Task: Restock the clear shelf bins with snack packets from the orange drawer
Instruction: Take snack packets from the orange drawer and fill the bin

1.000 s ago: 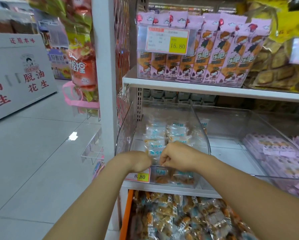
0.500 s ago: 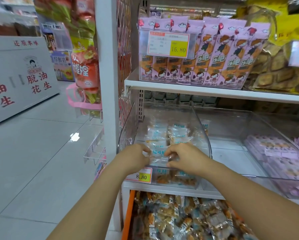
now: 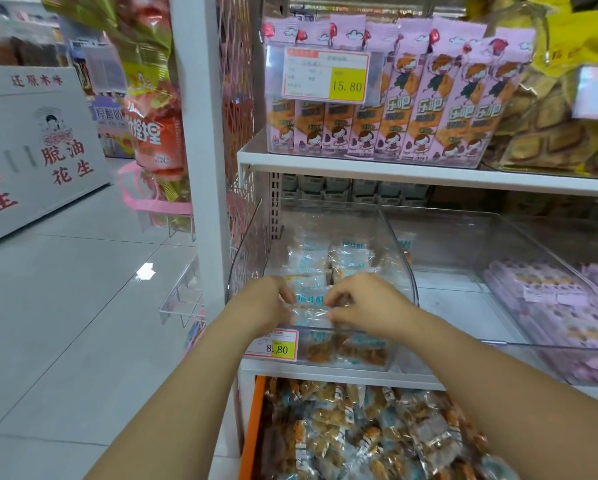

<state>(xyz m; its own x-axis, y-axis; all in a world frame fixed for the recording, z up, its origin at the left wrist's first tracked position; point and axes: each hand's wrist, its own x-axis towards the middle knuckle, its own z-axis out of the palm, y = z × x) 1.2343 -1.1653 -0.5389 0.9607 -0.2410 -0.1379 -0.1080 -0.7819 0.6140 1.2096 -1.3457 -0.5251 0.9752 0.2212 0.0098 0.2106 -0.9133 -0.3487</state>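
A clear shelf bin (image 3: 394, 237) on the middle shelf holds rows of clear, blue-printed snack packets (image 3: 346, 259). Both hands reach over its front rim. My left hand (image 3: 259, 303) and my right hand (image 3: 367, 306) each pinch one end of a snack packet (image 3: 309, 299) lying across the front of the bin. Below the shelf, the orange drawer (image 3: 252, 427) stands pulled out, heaped with several packets (image 3: 360, 434) of the same kind. My forearms cover part of the drawer.
A price tag (image 3: 271, 344) reading 8.80 hangs on the bin front. A second clear bin (image 3: 491, 237) to the right holds pink packets (image 3: 554, 306). Pink biscuit packs (image 3: 412, 109) fill the shelf above. A white upright post (image 3: 200, 168) and tiled aisle floor (image 3: 65, 306) lie left.
My hands have spread apart and moved slightly deeper into the bin, stretching a packet between them. The camera has shifted a little to the left.
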